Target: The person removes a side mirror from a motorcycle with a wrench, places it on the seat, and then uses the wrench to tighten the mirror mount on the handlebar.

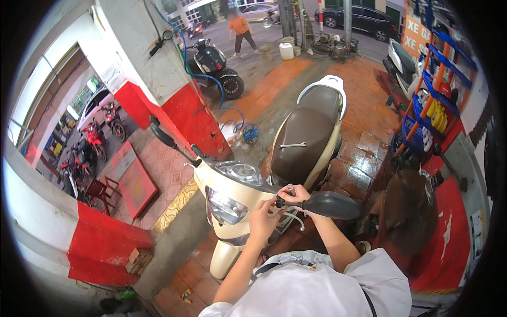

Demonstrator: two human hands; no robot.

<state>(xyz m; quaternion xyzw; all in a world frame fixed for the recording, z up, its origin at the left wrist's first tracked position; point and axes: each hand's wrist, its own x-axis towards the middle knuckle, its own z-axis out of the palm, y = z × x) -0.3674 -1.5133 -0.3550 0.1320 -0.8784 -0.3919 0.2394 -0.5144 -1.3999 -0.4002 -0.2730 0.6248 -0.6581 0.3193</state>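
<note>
A cream scooter (pixel 222 253) stands before me with a glossy headlight (pixel 224 206). My left hand (pixel 264 214) has its fingers curled at the base of the black right-side mirror (pixel 332 206), beside the handlebar end. My right hand (pixel 298 198) pinches a short metal piece (pixel 290 189) upright at that same mirror joint; what exactly it is cannot be made out. The brake lever (pixel 301 224) hangs just below my hands. A combination wrench (pixel 292 144) lies on the brown seat (pixel 309 119).
A pillar (pixel 179 113) with a blue hose (pixel 243 129) rises at left. A black scooter (pixel 211 63), a white jug (pixel 286 51) and a person (pixel 237 31) are beyond. An orange-and-blue rack (pixel 430 100) lines the right wall; a red board (pixel 129 179) lies at left.
</note>
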